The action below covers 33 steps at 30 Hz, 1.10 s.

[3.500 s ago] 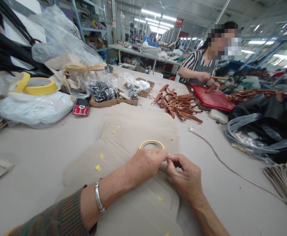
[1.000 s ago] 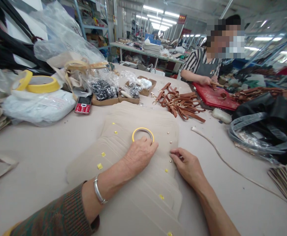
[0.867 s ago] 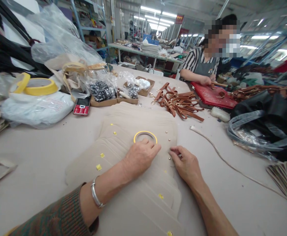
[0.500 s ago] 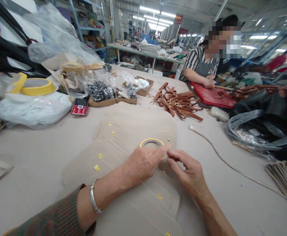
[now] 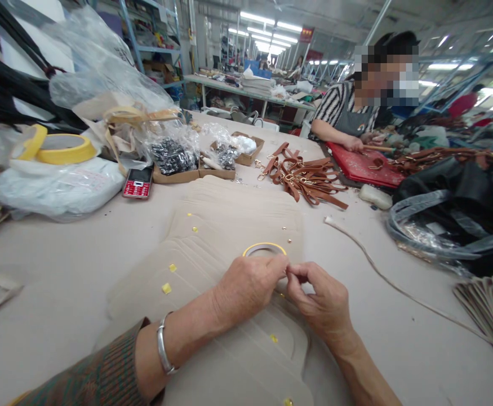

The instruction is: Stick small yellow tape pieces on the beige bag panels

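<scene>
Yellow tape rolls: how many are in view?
3: one tape roll in the left hand; one flat roll and one tilted roll on the white plastic-wrapped bundle. More may be hidden.

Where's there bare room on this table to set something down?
Mostly bare at left: in front of the white plastic bag and red phone, left of the beige panels. Another patch lies between the right hand and pale cord. Crowded: the back, with boxes and brown straps, and the black bag side.

Beige panels: flat, overlapping, fanned far to near
Tape roll: yellow-rimmed, partly hidden, over panels
Yellow pieces: dotted left and near right
</scene>
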Each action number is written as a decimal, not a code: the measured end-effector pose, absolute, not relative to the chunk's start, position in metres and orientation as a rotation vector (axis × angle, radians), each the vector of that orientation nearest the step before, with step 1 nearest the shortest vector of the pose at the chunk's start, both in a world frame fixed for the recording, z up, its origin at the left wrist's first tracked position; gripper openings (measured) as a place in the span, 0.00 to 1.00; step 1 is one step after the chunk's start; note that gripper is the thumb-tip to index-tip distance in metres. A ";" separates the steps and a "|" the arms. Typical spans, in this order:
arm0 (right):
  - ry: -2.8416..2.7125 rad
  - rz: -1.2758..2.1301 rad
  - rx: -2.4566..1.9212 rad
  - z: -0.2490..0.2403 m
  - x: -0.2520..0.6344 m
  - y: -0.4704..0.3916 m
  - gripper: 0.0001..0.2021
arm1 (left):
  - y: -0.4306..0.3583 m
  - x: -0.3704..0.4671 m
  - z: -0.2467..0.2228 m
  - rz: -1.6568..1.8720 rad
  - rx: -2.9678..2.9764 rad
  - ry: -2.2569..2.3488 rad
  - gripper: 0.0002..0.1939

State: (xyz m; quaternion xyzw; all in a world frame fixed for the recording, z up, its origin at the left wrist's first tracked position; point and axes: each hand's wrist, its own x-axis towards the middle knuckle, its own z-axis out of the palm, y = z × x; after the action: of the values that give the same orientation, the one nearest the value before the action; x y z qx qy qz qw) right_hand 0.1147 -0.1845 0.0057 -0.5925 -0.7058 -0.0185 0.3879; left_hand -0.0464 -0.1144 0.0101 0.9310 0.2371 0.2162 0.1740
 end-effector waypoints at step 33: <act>-1.625 0.456 -2.003 -0.013 0.138 -0.176 0.11 | -0.108 -0.042 -0.004 0.319 2.957 0.824 0.05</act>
State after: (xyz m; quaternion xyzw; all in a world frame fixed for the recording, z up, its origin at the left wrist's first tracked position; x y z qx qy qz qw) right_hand 0.1385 -0.1756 -0.0129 -0.7389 -0.5994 0.1681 0.2579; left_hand -0.0416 -0.1083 -0.0040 0.9578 0.2669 0.1034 0.0274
